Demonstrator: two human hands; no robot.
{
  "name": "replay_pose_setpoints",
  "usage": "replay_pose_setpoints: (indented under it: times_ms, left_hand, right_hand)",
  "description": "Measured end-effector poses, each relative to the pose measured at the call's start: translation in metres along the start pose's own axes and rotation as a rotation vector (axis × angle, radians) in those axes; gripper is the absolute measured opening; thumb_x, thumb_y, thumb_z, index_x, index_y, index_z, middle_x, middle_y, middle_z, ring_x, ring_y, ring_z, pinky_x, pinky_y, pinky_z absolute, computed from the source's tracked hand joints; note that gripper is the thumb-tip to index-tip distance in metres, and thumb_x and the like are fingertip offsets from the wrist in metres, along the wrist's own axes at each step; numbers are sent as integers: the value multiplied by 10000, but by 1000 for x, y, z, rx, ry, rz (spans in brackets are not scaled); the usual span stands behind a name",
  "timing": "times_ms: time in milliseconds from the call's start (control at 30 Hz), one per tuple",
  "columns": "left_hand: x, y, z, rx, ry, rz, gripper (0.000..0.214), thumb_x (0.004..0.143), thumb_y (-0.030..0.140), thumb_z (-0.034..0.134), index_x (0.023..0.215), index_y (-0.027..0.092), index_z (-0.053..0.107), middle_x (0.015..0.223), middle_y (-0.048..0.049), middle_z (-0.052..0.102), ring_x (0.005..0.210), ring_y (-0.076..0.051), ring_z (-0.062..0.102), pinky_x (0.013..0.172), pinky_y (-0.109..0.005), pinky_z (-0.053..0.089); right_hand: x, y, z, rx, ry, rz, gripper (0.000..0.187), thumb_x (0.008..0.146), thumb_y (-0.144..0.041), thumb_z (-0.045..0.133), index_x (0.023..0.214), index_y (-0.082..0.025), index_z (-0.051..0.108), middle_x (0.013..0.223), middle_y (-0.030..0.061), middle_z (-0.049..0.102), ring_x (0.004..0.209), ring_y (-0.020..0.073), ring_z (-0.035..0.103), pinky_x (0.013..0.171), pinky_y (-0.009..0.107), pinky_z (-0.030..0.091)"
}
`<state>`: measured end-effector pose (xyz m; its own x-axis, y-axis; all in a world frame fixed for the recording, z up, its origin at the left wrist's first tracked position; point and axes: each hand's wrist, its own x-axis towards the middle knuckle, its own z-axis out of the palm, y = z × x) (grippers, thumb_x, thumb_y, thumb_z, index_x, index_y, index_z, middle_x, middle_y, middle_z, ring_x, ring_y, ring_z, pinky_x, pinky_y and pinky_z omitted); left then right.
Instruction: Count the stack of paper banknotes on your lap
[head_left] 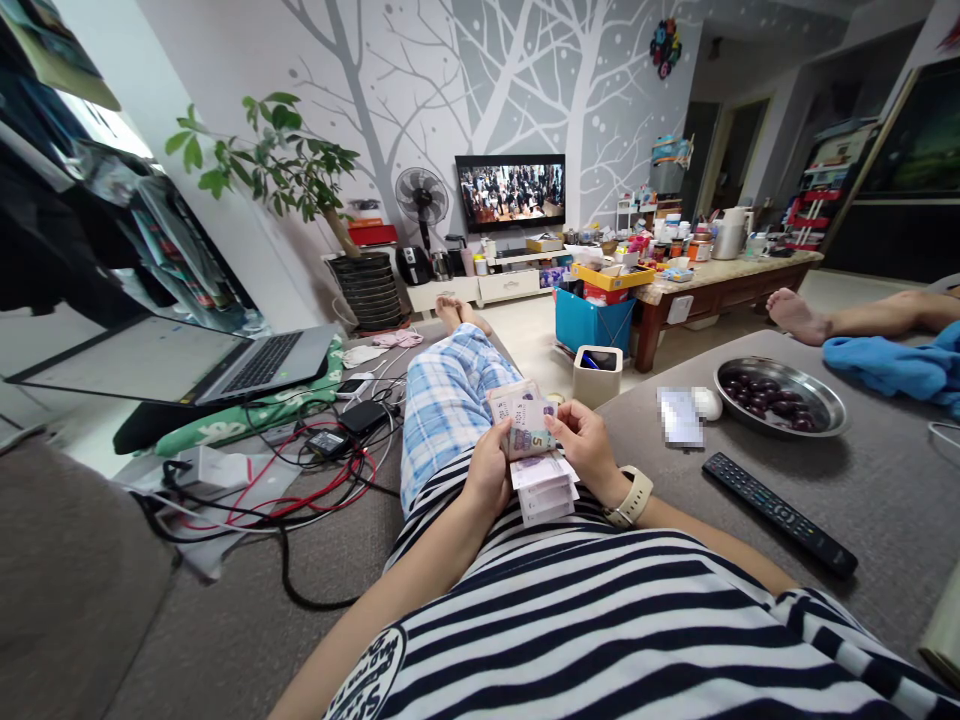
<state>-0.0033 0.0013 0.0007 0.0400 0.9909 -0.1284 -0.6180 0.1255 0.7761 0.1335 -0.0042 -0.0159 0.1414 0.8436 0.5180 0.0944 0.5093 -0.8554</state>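
Your striped shirt (570, 620) fills the foreground, with the grey sofa (652, 480) spreading to both sides and your plaid trousers (439, 410) stretched out ahead. Your left hand (489, 468) is closed around the left edge of a bunch of banknotes (531, 440); your right hand (589, 448) pinches its right edge between thumb and fingers. The bunch sits between both hands, neither clearly nearer. Just below, toward your body, overlapping lower notes (546, 497) lie in steps, long axis roughly side to side; whether they rest on your shirt is hard to tell.
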Motion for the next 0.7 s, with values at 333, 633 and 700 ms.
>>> replay_pose_setpoints:
  times_ms: [333,633,700]
  left_hand:
    - [1,-1,-2,20,-33,25,193,801,240,627,905,118,733,902,-114,792,961,-279,747,878,-397,602]
    - [-7,-1,-5,193,-79,132,150,725,215,666,810,128,753,876,-99,791,778,-229,719,765,-322,563]
    - [-8,0,-4,207,-81,147,154,720,217,667,808,130,758,879,-96,792,780,-229,715,761,-317,558]
  right_hand:
    - [-3,-3,0,33,-10,-31,288,862,-448,648,729,-213,549,629,-40,488,581,128,425,550,264,355]
    - [-2,-4,-1,79,-98,-27,234,875,-399,628,753,-207,575,705,-21,525,646,139,461,612,271,384]
    - [-2,-5,0,84,-118,-22,227,875,-395,628,760,-206,578,709,-21,528,648,139,462,615,271,383]
